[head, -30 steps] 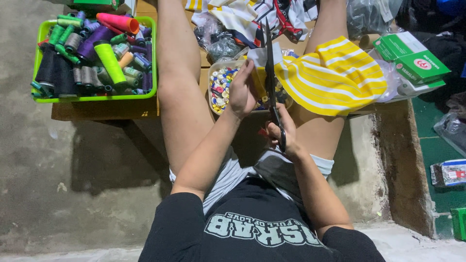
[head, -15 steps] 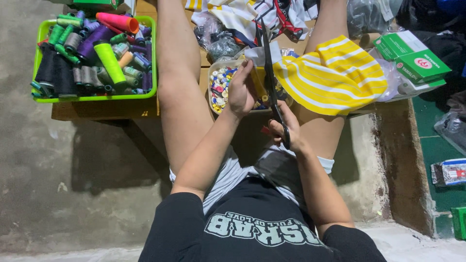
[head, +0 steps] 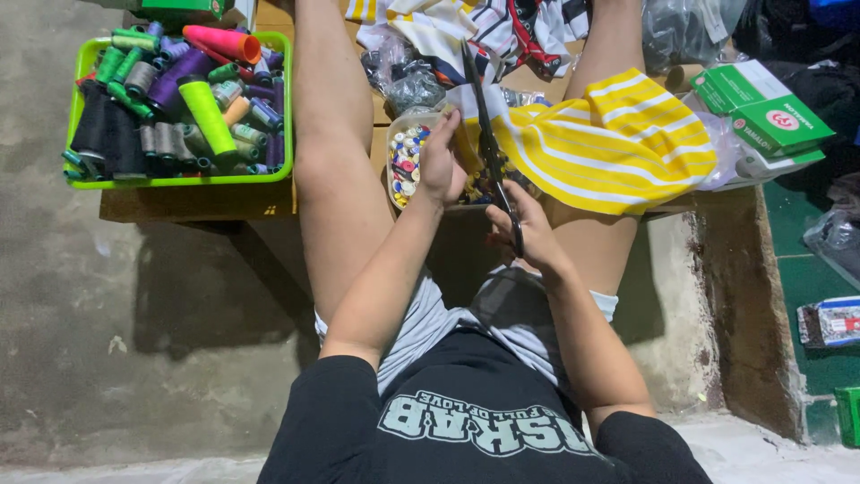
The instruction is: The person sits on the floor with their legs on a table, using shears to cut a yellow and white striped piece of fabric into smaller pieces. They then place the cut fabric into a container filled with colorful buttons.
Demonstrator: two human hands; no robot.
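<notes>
My right hand point(head: 528, 235) grips the handles of long dark scissors point(head: 486, 134), whose blades point away from me over my lap. My left hand point(head: 443, 163) is closed on the near edge of a yellow and white striped cloth point(head: 618, 143) beside the blades. That cloth drapes over my right thigh. Under my left hand lies a clear container of mixed coloured buttons point(head: 405, 161) between my legs.
A green tray point(head: 179, 179) packed with several thread spools stands on a wooden board at the left. Green and white boxes point(head: 761, 112) lie at the right. More striped fabric and plastic bags point(head: 421, 85) are piled ahead. Concrete floor lies below left.
The scissors have shifted slightly, and my left hand has stayed on the cloth edge by the button container. Little else moved.
</notes>
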